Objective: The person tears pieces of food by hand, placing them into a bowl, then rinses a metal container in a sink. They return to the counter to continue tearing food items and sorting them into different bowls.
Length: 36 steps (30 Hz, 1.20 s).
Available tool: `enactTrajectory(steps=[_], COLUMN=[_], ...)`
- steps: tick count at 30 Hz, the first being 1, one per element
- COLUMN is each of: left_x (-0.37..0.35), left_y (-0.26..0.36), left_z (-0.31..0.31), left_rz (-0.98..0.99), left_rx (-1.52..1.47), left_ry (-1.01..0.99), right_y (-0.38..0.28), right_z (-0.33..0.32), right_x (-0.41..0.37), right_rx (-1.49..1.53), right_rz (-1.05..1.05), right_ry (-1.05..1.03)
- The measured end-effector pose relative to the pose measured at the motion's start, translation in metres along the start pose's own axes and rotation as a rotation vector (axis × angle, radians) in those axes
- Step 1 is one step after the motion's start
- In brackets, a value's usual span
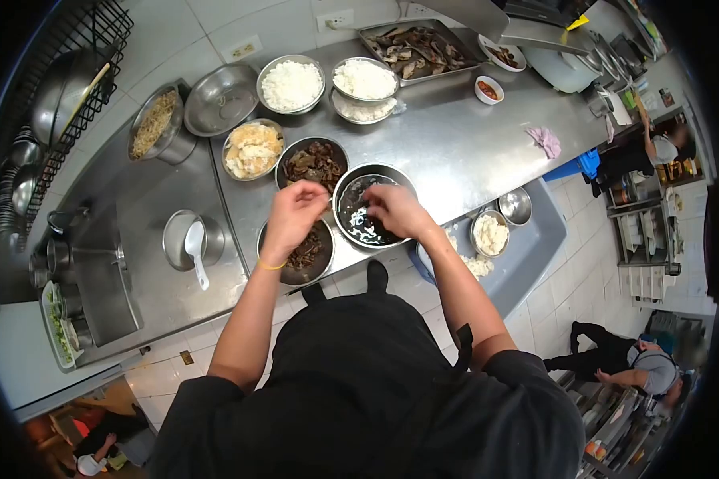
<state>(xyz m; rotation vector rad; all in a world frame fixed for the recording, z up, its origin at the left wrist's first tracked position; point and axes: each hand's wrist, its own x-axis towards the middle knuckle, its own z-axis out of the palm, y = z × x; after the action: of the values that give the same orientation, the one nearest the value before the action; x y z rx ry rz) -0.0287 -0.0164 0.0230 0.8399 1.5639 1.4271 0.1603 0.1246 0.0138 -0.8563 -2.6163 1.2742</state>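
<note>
My left hand (pixel 297 211), with a yellow band at the wrist, hangs over a metal bowl (pixel 322 270) of dark brown pieces. Its thumb and fingers are pressed together; what they hold, if anything, is too small to tell. My right hand (pixel 397 211) reaches over the rim of a round metal pot (pixel 407 182) of dark liquid (pixel 358 223). Its fingers are bent together, and I cannot make out anything in them. Just beyond my left hand stands another bowl (pixel 345 149) with dark brown strips (pixel 315 164).
Bowls of white shreds (pixel 291 85), a bowl of pale yellowish pieces (pixel 253 149) and a tray of brown pieces (pixel 415 49) stand behind. A white ladle (pixel 194 247) rests in a pot at left. A grey tub (pixel 539 239) stands at right. Other people (pixel 651 367) are farther off.
</note>
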Motion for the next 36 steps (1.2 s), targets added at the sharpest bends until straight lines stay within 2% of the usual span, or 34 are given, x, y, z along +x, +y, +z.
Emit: enactTrajectory(steps=[2,3,5,6,7,8,9,10,11,12,13,15,16,18,20,24,26,30,32,34,36], left_x=[-0.01,-0.018,-0.031,-0.032,-0.032,-0.032,-0.031,-0.028,-0.024,-0.02,-0.015,-0.007,-0.003,0.003,0.008,0.008,0.008,0.001,0.003,0.003,0.0], left_y=[-0.019,-0.021,-0.024,-0.026,-0.028,-0.031,-0.016,-0.012,-0.01,-0.008,-0.007,-0.005,-0.007,-0.011,-0.014,-0.011,-0.011,0.003,-0.003,-0.005,-0.005], left_z=[-0.034,-0.041,-0.052,-0.052,-0.047,-0.041,-0.027,-0.014,-0.002,0.01,0.023,0.046,0.053,0.063,0.066,0.061,0.056,0.055,0.051,0.046,0.042], left_rz=[0.004,0.005,0.112,0.109,0.164,0.219,0.092,0.093,0.052,0.014,0.042,0.042,0.046,0.006,-0.015,0.055,0.325,0.244,0.184,0.191,0.172], left_rx=[0.335,0.334,1.015,1.015,0.941,0.866,0.668,0.663,0.441,0.219,0.147,-0.041,-0.043,-0.273,-0.226,-0.222,-0.017,0.209,0.179,0.02,-0.002], left_ry=[-0.024,-0.021,-0.063,-0.053,-0.036,-0.02,-0.034,-0.027,-0.059,-0.091,-0.092,-0.098,-0.099,-0.121,-0.098,-0.049,-0.095,-0.114,-0.128,-0.228,-0.266], right_y=[0.022,0.024,0.028,0.021,0.008,0.011,0.008,0.004,0.002,0.001,0.0,-0.004,-0.006,-0.008,-0.013,-0.007,-0.013,-0.022,-0.02,-0.017,-0.014], right_z=[0.022,0.028,0.032,0.03,0.021,0.017,0.011,0.005,0.004,0.003,0.001,0.003,0.003,0.006,0.007,0.006,-0.002,-0.006,-0.008,-0.011,-0.007], right_x=[-0.002,-0.003,0.0,0.002,-0.002,-0.001,-0.003,-0.005,-0.006,-0.007,-0.008,-0.011,-0.012,-0.017,-0.021,-0.027,-0.031,-0.032,-0.031,-0.03,-0.032], right_rx=[-0.26,-0.283,-0.248,-0.212,-0.068,0.067,0.179,0.29,0.284,0.43,0.575,0.594,0.619,0.667,0.822,0.789,0.78,0.725,0.674,0.691,0.706], right_rz=[-0.285,-0.264,-0.232,-0.193,-0.069,-0.043,0.031,0.107,0.103,0.079,0.055,0.005,-0.044,0.015,-0.044,-0.054,-0.022,0.003,-0.004,0.106,0.112], right_ry=[0.114,0.074,0.055,0.036,0.047,0.076,0.098,0.119,0.115,0.188,0.262,0.305,0.35,0.327,0.361,0.366,0.33,0.219,0.213,0.06,0.035])
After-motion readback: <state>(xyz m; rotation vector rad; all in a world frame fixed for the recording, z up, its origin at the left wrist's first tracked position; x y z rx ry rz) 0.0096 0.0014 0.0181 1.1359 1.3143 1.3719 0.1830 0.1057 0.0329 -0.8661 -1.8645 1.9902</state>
